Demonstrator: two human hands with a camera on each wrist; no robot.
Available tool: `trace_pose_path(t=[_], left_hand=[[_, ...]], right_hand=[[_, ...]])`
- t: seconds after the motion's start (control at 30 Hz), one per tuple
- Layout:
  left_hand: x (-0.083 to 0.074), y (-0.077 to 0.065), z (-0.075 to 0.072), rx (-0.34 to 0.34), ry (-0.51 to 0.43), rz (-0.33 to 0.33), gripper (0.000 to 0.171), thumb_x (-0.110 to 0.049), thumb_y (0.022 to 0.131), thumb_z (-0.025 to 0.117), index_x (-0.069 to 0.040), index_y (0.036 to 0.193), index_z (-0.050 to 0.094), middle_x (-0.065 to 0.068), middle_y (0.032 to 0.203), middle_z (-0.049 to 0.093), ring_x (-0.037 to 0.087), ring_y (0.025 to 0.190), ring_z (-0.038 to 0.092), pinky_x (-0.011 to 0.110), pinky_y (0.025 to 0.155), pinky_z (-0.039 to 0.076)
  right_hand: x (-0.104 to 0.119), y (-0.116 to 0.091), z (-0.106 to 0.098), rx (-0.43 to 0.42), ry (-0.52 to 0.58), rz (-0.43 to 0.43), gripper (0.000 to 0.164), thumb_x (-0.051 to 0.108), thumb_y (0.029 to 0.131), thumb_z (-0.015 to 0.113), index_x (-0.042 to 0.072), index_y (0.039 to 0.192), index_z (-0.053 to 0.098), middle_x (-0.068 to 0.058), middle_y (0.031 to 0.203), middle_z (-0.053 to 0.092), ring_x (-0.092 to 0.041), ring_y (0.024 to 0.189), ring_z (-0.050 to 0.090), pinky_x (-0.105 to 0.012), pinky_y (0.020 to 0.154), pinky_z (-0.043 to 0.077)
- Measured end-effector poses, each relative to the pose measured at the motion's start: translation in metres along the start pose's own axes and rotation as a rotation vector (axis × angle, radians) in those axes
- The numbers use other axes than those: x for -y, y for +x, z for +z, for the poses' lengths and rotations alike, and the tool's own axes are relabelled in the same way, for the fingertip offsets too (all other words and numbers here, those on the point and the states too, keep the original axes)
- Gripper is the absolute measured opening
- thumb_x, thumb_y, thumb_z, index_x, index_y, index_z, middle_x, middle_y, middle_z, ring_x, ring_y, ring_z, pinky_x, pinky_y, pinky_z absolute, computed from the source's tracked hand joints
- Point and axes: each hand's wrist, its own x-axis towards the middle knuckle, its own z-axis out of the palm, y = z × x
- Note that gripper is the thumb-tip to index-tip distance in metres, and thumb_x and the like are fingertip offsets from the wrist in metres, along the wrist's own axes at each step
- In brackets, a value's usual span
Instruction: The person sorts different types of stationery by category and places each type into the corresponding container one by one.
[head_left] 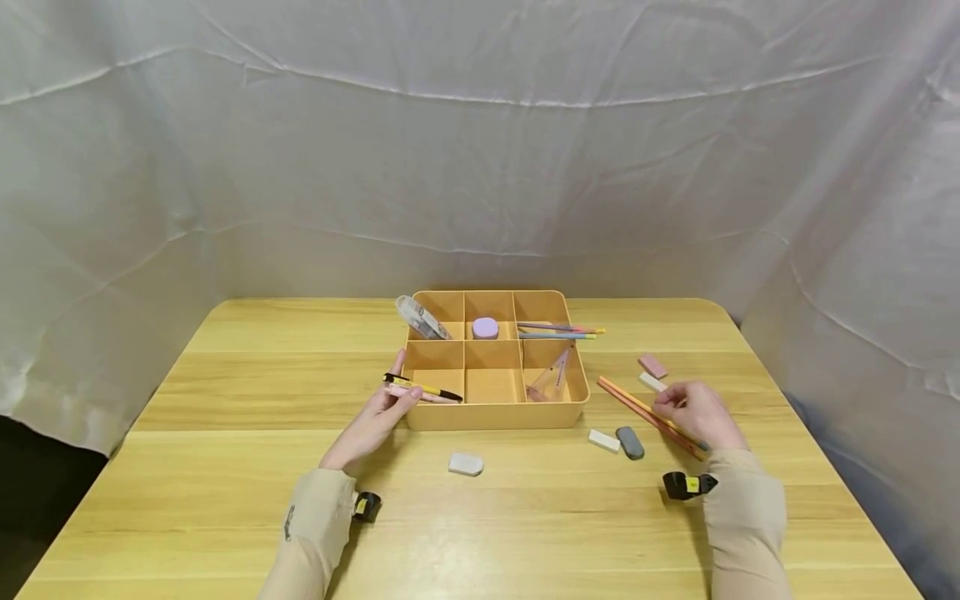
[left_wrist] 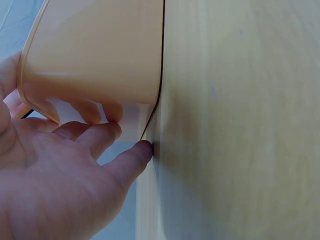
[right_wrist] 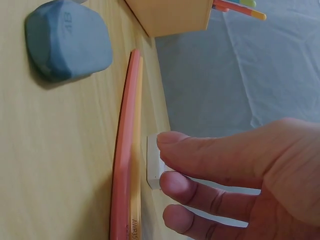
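My left hand [head_left: 384, 417] grips the left wall of a yellow-orange six-compartment organizer box [head_left: 495, 417]. Its thumb lies over the rim and several fingers press the outer side. Beside that thumb, a black-and-yellow pen [head_left: 423, 386] and a pale pen [head_left: 427, 397] lean in the front left compartment. At the right, my right hand [head_left: 701, 410] hovers by an orange pencil [right_wrist: 136, 170] and a red pencil [right_wrist: 122, 170] on the table. Its thumb and fingertips stand slightly apart, with a white eraser [right_wrist: 153, 165] partly hidden behind them; nothing is visibly held.
In the box are a correction-tape-like item [head_left: 422, 317], a purple rounded item [head_left: 485, 327], pencils [head_left: 558, 335] jutting over the right rim and a set square [head_left: 551, 379]. A pink eraser [head_left: 652, 365], grey eraser [head_left: 630, 442] and white erasers [head_left: 603, 441] [head_left: 466, 464] lie outside.
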Motion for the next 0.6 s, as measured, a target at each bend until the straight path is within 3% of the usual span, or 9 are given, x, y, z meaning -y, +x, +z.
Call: trace_pose_path(t=[0.33, 0.6], left_hand=[[0.0022, 0.0018, 0.0009, -0.001, -0.052, 0.025, 0.041, -0.023, 0.109, 0.042, 0.006, 0.128, 0.062, 0.014, 0.169, -0.019, 0.042, 0.155, -0.015, 0.068, 0.123, -0.006], [0.0011, 0.0014, 0.0013, -0.002, -0.066, 0.012, 0.041, -0.023, 0.109, 0.042, 0.007, 0.131, 0.059, 0.013, 0.169, -0.019, 0.042, 0.155, -0.014, 0.067, 0.123, -0.006]], right_hand=[[-0.0009, -0.0002, 0.0029, 0.010, -0.015, 0.026, 0.012, 0.011, 0.093, 0.066, 0.000, 0.097, 0.071, -0.010, 0.087, 0.070, -0.018, 0.078, 0.058, -0.028, 0.067, 0.046], [-0.0034, 0.0020, 0.0047, 0.016, -0.038, 0.055, 0.009, 0.011, 0.093, 0.067, 0.002, 0.094, 0.071, -0.008, 0.086, 0.069, -0.021, 0.079, 0.056, -0.028, 0.068, 0.043]])
